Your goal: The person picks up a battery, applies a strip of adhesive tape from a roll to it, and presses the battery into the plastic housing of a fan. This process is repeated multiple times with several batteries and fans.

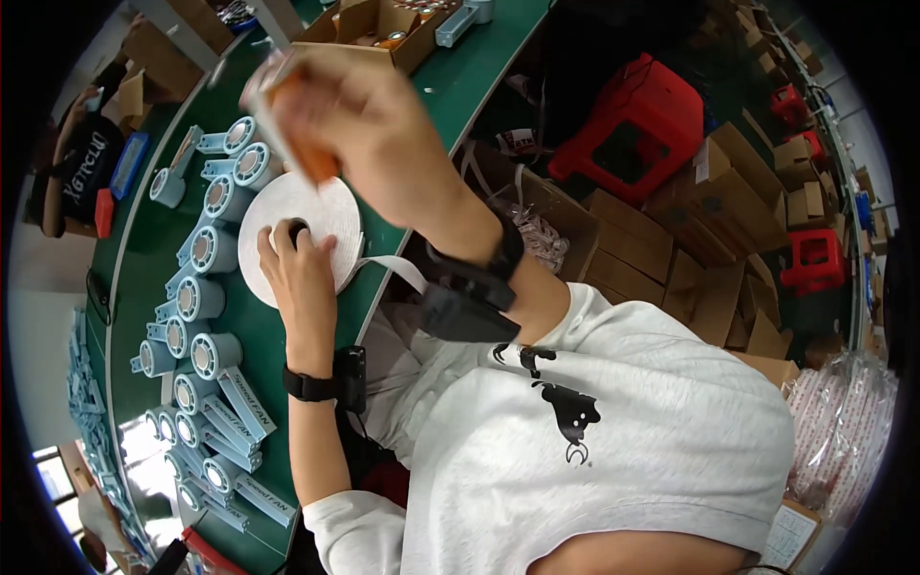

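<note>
Holding was what both hands did at this moment, as far as I could see from the head view. My right hand (359, 115) was raised above the green table (470, 72), and its fingers were closed around an orange object (311, 153) together with a pale strip or sheet (264, 91); the hand was blurred, so I could not tell exactly what these things were. My left hand (302, 273) lay on a big white roll of tape (297, 225), flat on the table near its edge. The fingertips were at the dark hole in the middle of the roll, pressing on it; the hand was not closed around anything. One white strip (393, 268) came off the roll and hung over the table edge toward my body.

Just left of the roll I saw a long row of light blue small fans (206, 307), round heads with handles, lying close together along the table. Each wrist carried a black band with a black device (335, 383). At the far end of the table stood an open cardboard box (379, 29). On the floor to the right there were a red plastic stool (637, 125) and many flat brown cartons (690, 259).
</note>
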Demonstrator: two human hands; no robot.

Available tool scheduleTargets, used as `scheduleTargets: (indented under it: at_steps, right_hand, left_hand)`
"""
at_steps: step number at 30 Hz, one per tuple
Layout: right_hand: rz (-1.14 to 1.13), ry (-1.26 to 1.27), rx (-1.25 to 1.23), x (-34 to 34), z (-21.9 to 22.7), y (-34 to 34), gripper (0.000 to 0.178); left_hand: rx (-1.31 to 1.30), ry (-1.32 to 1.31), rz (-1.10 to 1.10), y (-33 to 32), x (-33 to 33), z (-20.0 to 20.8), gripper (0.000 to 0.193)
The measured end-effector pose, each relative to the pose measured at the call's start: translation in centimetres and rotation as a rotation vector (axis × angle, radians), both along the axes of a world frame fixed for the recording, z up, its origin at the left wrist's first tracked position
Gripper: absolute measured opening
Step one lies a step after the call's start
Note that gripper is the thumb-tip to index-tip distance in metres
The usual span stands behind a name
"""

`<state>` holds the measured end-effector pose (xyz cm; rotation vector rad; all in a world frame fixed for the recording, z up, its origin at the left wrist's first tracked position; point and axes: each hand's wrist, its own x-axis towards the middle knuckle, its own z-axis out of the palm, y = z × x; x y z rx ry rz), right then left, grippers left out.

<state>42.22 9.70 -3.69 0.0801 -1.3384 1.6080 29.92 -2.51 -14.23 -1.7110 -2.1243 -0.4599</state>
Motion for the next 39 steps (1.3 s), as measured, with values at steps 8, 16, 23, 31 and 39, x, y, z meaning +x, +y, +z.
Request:
scheduleTargets:
  at_steps: [8, 16, 23, 31, 39]
  right_hand:
    - [0.644, -0.504, 0.835, -4.8, -8.4, -14.6, 0.010]
    - [0.219, -0.605, 1.631, -0.6, -6.5, -8.8, 0.014]
    - [0.171, -0.518, 1.752, 2.2, -6.0, -7.0, 0.012]
    - [0.327, -0.773, 1.667, 1.6, -6.9, -6.5, 0.012]
    - [0.389, -0.875, 1.555, 1.6, -6.1, -6.8, 0.010]
  left_hand:
    - [-0.430, -0.208, -0.021, -8.4, -8.1, 10.0, 0.058]
    - [-0.585, -0.384, -0.003, -12.9, -8.6, 8.3, 0.054]
    - [-0.545, -0.206, -0.110, -11.6, -3.1, 7.1, 0.038]
    - [-0.385, -0.350, -0.135, -11.4, -2.6, 5.6, 0.020]
    - [-0.395, -0.022, -0.058, -11.6, -0.8, 6.0, 0.016]
